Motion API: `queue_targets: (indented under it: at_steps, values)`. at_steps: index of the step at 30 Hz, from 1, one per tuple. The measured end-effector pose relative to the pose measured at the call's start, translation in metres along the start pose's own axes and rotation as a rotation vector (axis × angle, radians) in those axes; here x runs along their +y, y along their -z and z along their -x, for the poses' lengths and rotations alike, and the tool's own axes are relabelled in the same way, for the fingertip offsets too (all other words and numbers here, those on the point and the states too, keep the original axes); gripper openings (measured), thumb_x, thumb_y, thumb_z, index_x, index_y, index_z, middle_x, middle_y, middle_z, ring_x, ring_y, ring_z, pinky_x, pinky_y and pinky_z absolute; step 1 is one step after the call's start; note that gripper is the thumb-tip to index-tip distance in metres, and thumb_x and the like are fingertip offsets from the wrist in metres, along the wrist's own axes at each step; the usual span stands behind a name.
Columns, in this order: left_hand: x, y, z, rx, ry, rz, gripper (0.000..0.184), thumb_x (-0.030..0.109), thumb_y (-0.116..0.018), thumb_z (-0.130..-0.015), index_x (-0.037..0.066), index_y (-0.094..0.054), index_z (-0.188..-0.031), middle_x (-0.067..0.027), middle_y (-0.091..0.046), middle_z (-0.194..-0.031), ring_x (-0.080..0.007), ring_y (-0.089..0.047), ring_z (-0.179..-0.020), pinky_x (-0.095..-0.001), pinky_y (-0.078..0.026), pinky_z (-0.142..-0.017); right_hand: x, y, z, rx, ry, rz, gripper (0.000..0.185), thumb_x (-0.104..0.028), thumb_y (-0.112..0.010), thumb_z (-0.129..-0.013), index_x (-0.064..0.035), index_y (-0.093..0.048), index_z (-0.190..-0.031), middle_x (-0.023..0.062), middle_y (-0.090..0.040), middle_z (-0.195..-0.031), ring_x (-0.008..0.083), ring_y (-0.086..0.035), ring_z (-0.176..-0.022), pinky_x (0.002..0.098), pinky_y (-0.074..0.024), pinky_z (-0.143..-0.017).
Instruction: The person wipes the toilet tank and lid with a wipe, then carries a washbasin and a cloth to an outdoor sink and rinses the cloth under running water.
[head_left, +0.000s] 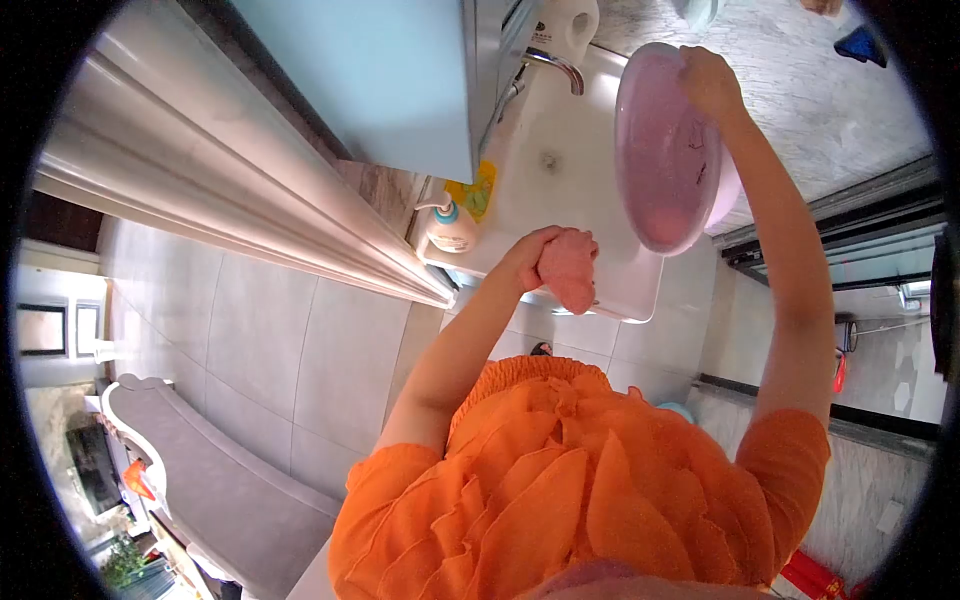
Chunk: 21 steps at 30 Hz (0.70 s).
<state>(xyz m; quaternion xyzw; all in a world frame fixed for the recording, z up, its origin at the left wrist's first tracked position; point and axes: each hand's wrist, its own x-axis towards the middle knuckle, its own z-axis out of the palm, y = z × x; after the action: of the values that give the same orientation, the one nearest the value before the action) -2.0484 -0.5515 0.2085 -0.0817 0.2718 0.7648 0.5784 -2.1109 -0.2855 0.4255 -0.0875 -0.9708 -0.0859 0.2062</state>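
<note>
My left hand (535,252) is closed around a bunched pink cloth (569,278) at the near edge of the white sink (545,205). My right hand (710,82) grips the far rim of a pink plastic washbasin (660,150). The washbasin is tilted on its side over the right part of the sink, its hollow facing left. No water shows inside it. A chrome faucet (560,70) reaches over the sink from the back left, and the drain (549,160) is in view.
On the sink's left ledge stand a pump bottle (452,228) and a yellow packet (480,190). A white jug (568,25) is behind the faucet. A light blue cabinet panel (370,80) juts in at upper left. A grey bench (215,470) stands at lower left.
</note>
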Motion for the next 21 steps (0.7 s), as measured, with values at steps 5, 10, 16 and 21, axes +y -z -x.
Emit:
queue_targets:
  at_steps: [5, 10, 16, 21]
  values:
    - [-0.001, 0.004, 0.008, -0.040, -0.054, 0.060, 0.029, 0.023, -0.040, -0.088, 0.002, -0.052, -0.104, -0.0126, -0.058, -0.102, -0.0245, -0.058, -0.091, -0.0382, -0.048, -0.081, -0.017, 0.003, 0.012, -0.010, -0.063, -0.006, 0.032, -0.011, -0.048, -0.073, -0.0051, -0.057, -0.104, 0.0190, -0.059, -0.095, 0.0336, -0.058, -0.089, 0.0419, -0.0454, -0.079]
    - [-0.002, 0.000, 0.015, -0.051, -0.111, 0.158, 0.032, 0.024, -0.038, -0.088, 0.002, -0.051, -0.108, -0.0115, -0.057, -0.106, -0.0235, -0.055, -0.098, -0.0385, -0.044, -0.087, -0.025, -0.003, 0.029, -0.010, -0.072, -0.066, 0.036, -0.012, -0.048, -0.074, -0.0058, -0.055, -0.109, 0.0191, -0.060, -0.092, 0.0336, -0.059, -0.087, 0.0417, -0.0466, -0.076]
    - [-0.005, 0.000, 0.030, -0.008, -0.194, 0.147, 0.037, 0.030, -0.038, -0.089, 0.004, -0.047, -0.114, -0.0091, -0.054, -0.112, -0.0223, -0.051, -0.105, -0.0384, -0.038, -0.094, 0.006, -0.036, 0.054, 0.067, -0.274, -0.307, 0.041, -0.020, -0.052, -0.077, 0.0004, -0.052, -0.113, 0.0206, -0.059, -0.099, 0.0306, -0.058, -0.093, 0.0370, -0.0461, -0.079]
    - [-0.002, 0.003, 0.049, 0.021, -0.179, 0.151, 0.046, 0.040, -0.038, -0.090, 0.005, -0.043, -0.120, -0.0083, -0.049, -0.121, -0.0219, -0.044, -0.113, -0.0387, -0.034, -0.097, 0.051, -0.124, 0.109, 0.183, -0.652, -1.012, 0.042, -0.025, -0.057, -0.077, 0.0022, -0.054, -0.109, 0.0165, -0.062, -0.093, 0.0210, -0.058, -0.085, 0.0312, -0.0450, -0.074]
